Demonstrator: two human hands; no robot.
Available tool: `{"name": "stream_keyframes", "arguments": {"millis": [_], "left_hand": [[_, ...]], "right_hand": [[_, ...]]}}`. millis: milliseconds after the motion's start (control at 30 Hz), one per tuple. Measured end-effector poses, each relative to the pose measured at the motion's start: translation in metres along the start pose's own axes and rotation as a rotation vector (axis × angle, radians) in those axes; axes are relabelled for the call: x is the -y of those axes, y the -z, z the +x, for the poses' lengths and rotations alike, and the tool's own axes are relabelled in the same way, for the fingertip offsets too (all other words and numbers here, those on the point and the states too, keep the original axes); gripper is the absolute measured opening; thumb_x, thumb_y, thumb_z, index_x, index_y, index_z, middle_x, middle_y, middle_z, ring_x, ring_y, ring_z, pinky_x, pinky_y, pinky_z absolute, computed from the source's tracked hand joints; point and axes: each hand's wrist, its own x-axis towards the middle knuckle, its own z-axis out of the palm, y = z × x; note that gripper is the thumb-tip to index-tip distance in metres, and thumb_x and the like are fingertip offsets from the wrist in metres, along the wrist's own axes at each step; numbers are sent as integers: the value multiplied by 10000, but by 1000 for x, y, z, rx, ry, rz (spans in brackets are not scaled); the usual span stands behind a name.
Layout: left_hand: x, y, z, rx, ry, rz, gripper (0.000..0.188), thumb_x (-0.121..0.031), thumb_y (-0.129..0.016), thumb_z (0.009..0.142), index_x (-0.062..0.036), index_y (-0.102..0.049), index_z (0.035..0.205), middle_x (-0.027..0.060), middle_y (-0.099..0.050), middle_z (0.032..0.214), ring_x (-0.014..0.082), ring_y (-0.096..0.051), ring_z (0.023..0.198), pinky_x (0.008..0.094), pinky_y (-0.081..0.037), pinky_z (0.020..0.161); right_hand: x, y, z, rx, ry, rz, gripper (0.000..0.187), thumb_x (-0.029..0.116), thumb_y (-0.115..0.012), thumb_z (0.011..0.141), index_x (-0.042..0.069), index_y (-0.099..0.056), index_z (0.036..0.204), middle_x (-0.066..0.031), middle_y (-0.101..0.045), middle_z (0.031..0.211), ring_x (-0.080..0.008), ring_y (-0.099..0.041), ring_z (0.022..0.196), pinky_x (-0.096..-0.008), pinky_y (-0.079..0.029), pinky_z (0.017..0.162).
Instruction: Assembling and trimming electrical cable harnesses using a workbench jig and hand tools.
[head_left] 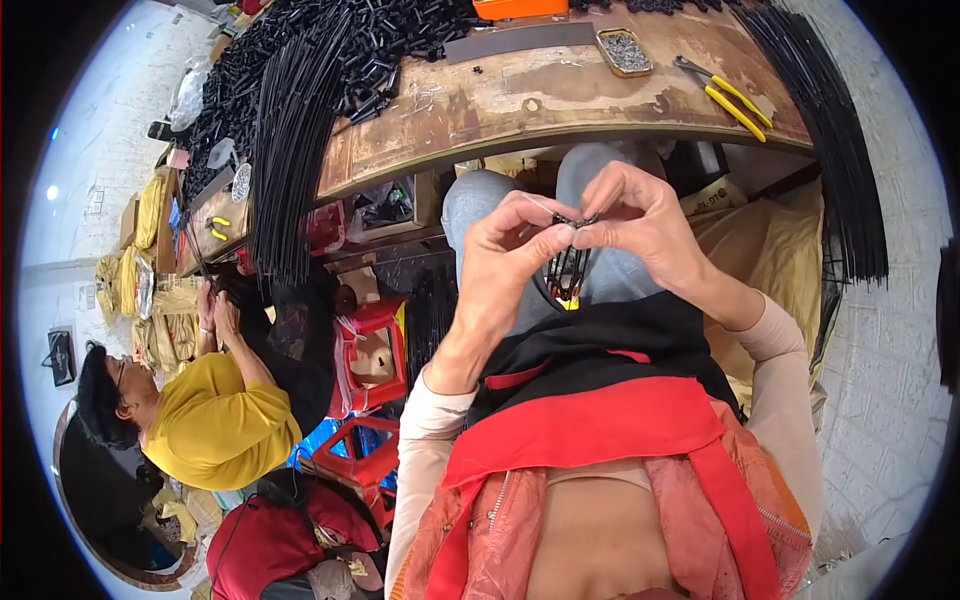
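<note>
My left hand (500,245) and my right hand (645,225) meet above my lap, fingertips almost touching. Both pinch a small black part with thin black strips (568,272) hanging below it, perhaps part of an umbrella frame. A fine light wire or thread (541,205) shows by the left fingers. How the pieces join is hidden by my fingers. Beyond my hands, pliers with yellow handles (735,108) lie spread on the wooden workbench (560,95). A small tray of tiny metal pieces (624,53) stands near them.
Bundles of long black rods (295,150) overhang the bench at left and, as more black rods (825,150), at right. Short black tubes (410,30) are heaped at the back, near an orange box (520,8). A co-worker in yellow (215,425) sits at left, past red stools (375,355).
</note>
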Motion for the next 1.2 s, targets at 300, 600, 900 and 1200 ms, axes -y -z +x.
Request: {"name": "stream_keyframes", "arguments": {"millis": [300, 600, 900, 1200], "left_hand": [[-6, 15, 18, 187, -13, -140, 144, -27, -749, 802, -12, -699, 936, 54, -672, 922, 106, -609, 822, 248, -480, 750], [-12, 3, 25, 74, 77, -58, 159, 38, -719, 794, 18, -683, 947, 71, -657, 909, 144, -623, 849, 271, -502, 776], [7, 25, 70, 96, 72, -81, 157, 32, -710, 815, 33, -687, 971, 152, -670, 1094, 202, -654, 950, 351, -563, 822], [21, 34, 127, 20, 201, 48, 114, 78, -704, 784, 16, -651, 863, 151, -706, 949, 218, -686, 808, 376, -581, 763]], "right_hand": [[-2, 12, 28, 260, 109, 188, 256, -13, -787, 732, 74, -554, 790, -22, -555, 862, -111, -543, 826, -262, -450, 696], [14, 10, 19, 28, 226, 130, 284, -80, -760, 739, 41, -537, 867, -64, -583, 879, -138, -584, 838, -279, -492, 740], [59, 69, 71, 33, 173, -246, 239, 158, -623, 938, 15, -620, 1130, -65, -643, 1035, -152, -605, 970, -285, -464, 891], [45, 236, 261, -294, 550, -1452, 228, 81, -669, 810, -6, -509, 949, -208, -648, 907, -431, -608, 913, -462, -498, 779]]}}
